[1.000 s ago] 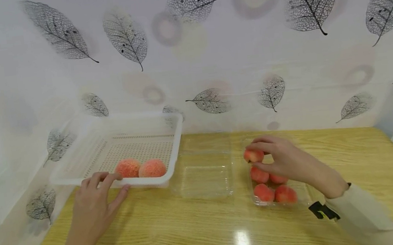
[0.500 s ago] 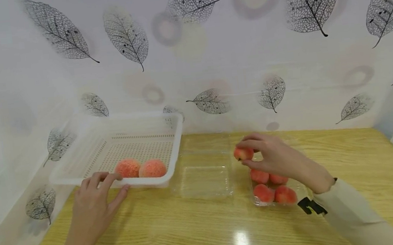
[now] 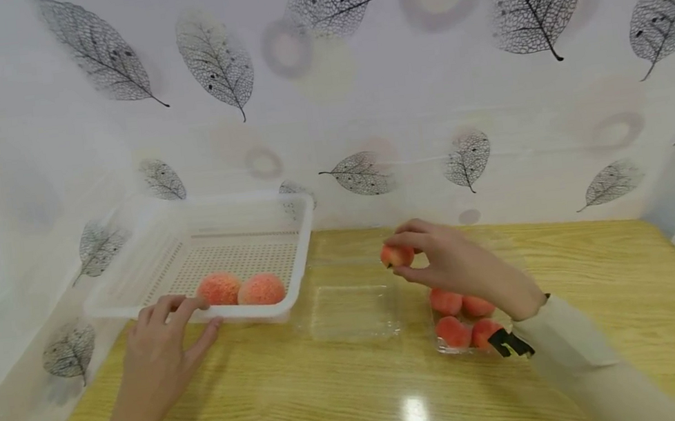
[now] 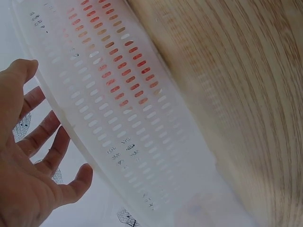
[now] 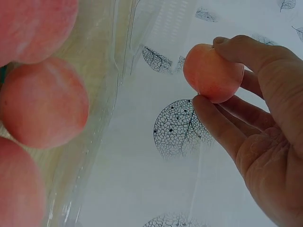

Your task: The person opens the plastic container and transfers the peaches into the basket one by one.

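**Small round red-orange peach (image 3: 397,255) pinched in the right hand (image 3: 459,262)**

The left hand (image 3: 165,345) curls over the near rim of the white perforated plastic basket (image 3: 264,310). Beyond, the peach hangs above the wood-grain desk (image 3: 308,394), probably light and easily bruised; best held gently around its middle. The right hand hides the clear plastic container's (image 3: 447,349) far part.

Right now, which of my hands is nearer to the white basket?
Left. Your left hand is at the near rim of the white basket, fingers over the edge; your right hand is apart from it, off to its right, holding a peach.
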Motion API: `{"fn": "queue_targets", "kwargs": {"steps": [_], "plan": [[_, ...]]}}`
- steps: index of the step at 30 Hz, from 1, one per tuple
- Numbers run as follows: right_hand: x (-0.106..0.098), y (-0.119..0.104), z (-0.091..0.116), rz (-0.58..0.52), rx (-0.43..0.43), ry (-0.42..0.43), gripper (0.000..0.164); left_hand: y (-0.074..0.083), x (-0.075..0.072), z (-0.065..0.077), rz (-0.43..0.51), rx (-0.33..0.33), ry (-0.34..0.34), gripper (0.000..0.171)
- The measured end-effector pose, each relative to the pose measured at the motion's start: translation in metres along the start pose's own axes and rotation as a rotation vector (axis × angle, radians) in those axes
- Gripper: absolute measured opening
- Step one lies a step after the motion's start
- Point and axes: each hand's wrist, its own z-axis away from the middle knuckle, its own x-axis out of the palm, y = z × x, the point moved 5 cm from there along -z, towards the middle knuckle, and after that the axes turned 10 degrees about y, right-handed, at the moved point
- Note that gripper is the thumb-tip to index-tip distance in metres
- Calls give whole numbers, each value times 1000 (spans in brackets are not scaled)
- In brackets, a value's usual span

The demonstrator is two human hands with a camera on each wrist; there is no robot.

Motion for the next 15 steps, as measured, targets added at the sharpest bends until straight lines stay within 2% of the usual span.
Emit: {"fn": "queue_targets", "kwargs": {"steps": [2,8,9,12,15], "plan": [[4,0,-4,-10,-16,15,36,0,0,0,1,0,0,48],[13,-3,-17,-36,-104,85,35,0,0,-1,6,1,-1,36],[14,-4,-19,-34,-123,101,35,0,0,-1,7,2,2,37],[19,-6,-25,-40,-160,125,35,0,-1,-1,6,8,16,55],[23,-9,-29,-48,-161,112,35,1,-1,-2,7,19,21,55]]}}
